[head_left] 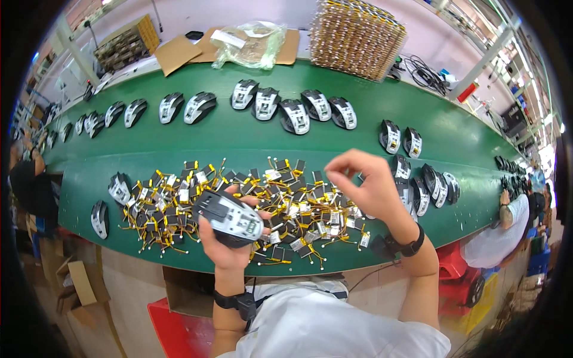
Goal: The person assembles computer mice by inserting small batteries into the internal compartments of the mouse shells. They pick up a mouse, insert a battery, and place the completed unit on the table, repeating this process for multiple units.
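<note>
In my left hand lies a computer mouse, black around the edge with a grey inner plate facing up. The thumb and fingers wrap its sides, above a wide heap of small pouch batteries with yellow tape, thin wires and white plugs. My right hand is raised over the heap's right end, thumb and fingertips drawn together. Whether anything small sits in that pinch is hidden. Close beyond it on the right stand several more open mice.
Similar mice line the far part of the green bench. Two stand left of the heap. A stacked block of components and a plastic bag on cardboard are at the back. Co-workers sit left and right.
</note>
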Action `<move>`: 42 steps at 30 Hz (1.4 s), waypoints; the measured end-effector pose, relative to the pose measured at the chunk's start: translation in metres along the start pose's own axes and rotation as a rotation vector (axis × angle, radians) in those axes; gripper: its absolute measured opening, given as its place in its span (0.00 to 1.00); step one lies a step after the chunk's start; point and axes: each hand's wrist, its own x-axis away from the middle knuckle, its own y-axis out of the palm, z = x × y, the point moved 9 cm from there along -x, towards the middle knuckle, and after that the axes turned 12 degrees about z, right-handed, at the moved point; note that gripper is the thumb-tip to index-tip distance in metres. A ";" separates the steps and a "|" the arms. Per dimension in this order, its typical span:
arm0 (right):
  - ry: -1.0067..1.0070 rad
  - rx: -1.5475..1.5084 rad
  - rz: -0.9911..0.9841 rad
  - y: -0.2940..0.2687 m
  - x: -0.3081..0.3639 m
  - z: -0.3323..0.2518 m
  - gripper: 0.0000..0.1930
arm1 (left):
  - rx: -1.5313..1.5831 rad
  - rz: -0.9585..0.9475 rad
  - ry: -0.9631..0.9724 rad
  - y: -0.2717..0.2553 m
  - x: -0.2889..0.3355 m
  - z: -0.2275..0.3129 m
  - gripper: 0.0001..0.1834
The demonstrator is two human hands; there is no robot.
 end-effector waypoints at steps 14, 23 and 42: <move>0.188 -0.206 -0.087 0.073 0.021 0.035 0.09 | -0.044 0.069 0.008 -0.006 0.008 0.006 0.46; 0.019 -0.107 0.112 0.033 0.040 -0.029 0.06 | -0.277 -0.329 -0.066 0.050 0.024 -0.033 0.43; 0.682 -1.048 0.025 0.073 0.079 0.025 0.19 | -0.346 -0.415 -0.116 0.052 0.046 -0.063 0.44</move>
